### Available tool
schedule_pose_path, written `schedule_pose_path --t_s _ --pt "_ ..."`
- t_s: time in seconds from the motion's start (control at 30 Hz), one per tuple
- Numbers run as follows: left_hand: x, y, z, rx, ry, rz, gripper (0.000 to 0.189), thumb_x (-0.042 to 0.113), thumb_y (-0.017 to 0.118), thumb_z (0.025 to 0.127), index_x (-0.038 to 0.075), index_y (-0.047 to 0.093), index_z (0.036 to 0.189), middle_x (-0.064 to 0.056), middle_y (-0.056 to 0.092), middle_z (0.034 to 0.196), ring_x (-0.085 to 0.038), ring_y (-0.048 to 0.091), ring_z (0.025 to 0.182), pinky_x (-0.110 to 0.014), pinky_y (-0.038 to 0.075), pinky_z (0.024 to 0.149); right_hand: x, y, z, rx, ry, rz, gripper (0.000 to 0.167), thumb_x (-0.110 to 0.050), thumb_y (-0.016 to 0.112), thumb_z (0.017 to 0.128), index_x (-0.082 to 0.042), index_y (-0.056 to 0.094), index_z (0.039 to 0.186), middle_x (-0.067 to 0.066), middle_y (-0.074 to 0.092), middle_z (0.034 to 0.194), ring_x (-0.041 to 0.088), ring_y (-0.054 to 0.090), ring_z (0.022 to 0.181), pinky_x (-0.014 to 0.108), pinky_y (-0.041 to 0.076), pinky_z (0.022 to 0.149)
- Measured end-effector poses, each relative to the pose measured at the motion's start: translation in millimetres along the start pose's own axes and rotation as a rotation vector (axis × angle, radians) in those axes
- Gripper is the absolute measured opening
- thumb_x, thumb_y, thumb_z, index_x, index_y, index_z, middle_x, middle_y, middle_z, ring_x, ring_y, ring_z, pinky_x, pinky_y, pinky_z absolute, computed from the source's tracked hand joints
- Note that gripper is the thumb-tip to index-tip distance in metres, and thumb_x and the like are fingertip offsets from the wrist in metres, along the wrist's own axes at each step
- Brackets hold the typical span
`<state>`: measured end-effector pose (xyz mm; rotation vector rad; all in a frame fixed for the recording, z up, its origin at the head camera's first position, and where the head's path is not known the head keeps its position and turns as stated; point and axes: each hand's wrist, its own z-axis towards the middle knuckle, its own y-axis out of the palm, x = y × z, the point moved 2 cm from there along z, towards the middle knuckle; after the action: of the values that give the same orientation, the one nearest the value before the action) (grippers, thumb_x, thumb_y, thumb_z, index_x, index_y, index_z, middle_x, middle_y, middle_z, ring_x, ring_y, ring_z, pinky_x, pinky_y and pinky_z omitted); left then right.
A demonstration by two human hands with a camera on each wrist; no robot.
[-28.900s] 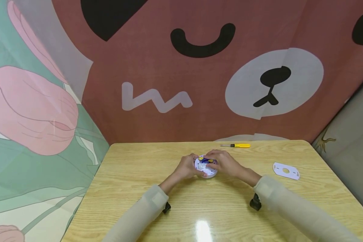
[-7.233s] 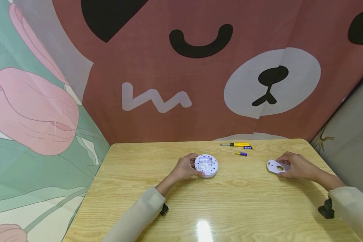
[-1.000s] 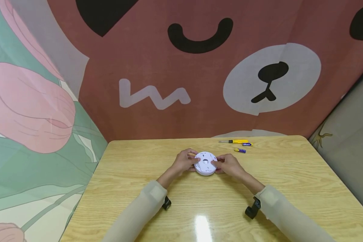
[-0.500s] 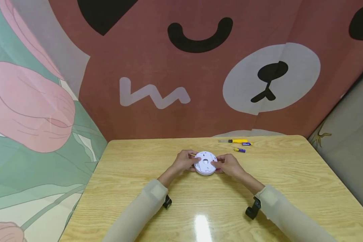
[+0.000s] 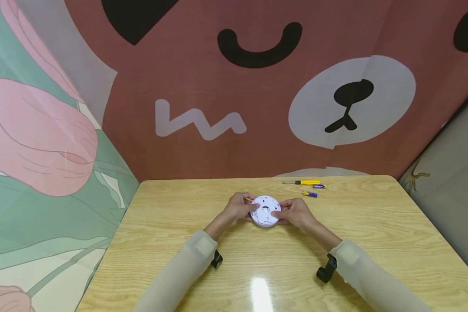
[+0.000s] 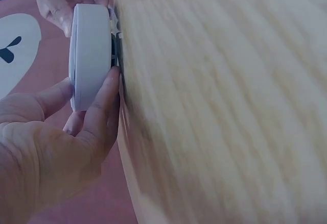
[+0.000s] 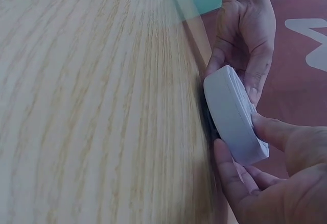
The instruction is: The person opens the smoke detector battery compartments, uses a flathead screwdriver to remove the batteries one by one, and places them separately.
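A round white smoke detector [image 5: 267, 225] is held just above or against the table, back side up. Its flat white mounting plate [image 5: 265, 217], with a round centre hole, lies over that back. My left hand [image 5: 237, 208] grips the left edge, thumb on top and fingers underneath. On the opposite edge, my right hand [image 5: 297, 213] pinches it the same way, thumb on the plate. The left wrist view shows the smoke detector [image 6: 93, 55] edge-on between both hands, with a dark gap below it. Whether the plate is locked on cannot be seen.
Toward the table's back edge lies a yellow-handled screwdriver [image 5: 308, 182]. One battery [image 5: 319, 186] is beside its handle, and another battery [image 5: 310, 194] lies slightly nearer. A printed cloth [image 5: 203, 160] hangs behind the wooden table [image 5: 171, 203].
The batteries went from the detector to the table. The plate, in my right hand at right 7.2 s ago, now covers the detector's back. Over the last second, only my right thumb shifts slightly.
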<state>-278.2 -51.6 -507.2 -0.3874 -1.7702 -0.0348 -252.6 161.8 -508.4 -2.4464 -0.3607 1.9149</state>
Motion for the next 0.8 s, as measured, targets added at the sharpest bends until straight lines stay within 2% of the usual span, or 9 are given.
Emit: schedule_pose_path --t_s 0.3,0.57,0.8 --pt "9.4 0.2 -4.6 -0.036 0.037 0.021 0.021 -0.002 0.073 0.097 -0.006 0.071 0.117 -0.013 0.065 0.091 -0.018 0.065 0.065 -0.039 0.066 0.061 -3.3 0.7 -0.5 0.003 0.010 -0.030 0.046 0.004 0.085 0.086 0.017 0.061 0.123 0.012 0.069 0.087 0.015 0.072 0.070 0.038 0.066 0.074" --pt "7.7 -1.8 -0.9 -0.023 0.016 0.018 0.017 0.001 0.077 0.096 -0.003 0.073 0.112 -0.013 0.069 0.091 -0.017 0.065 0.061 -0.037 0.064 0.058 -1.6 2.9 -1.8 0.035 -0.007 -0.119 0.052 -0.001 0.091 0.082 0.014 0.062 0.123 0.014 0.067 0.090 0.018 0.071 0.069 0.036 0.066 0.070" --pt "10.5 0.2 0.5 -0.033 0.027 0.038 0.018 0.001 0.078 0.095 -0.003 0.073 0.112 -0.014 0.072 0.093 -0.017 0.067 0.061 -0.038 0.065 0.058 0.2 2.2 -4.8 0.058 -0.013 -0.169 0.054 -0.005 0.093 0.081 0.013 0.063 0.122 0.015 0.067 0.091 0.017 0.068 0.070 0.034 0.065 0.069"
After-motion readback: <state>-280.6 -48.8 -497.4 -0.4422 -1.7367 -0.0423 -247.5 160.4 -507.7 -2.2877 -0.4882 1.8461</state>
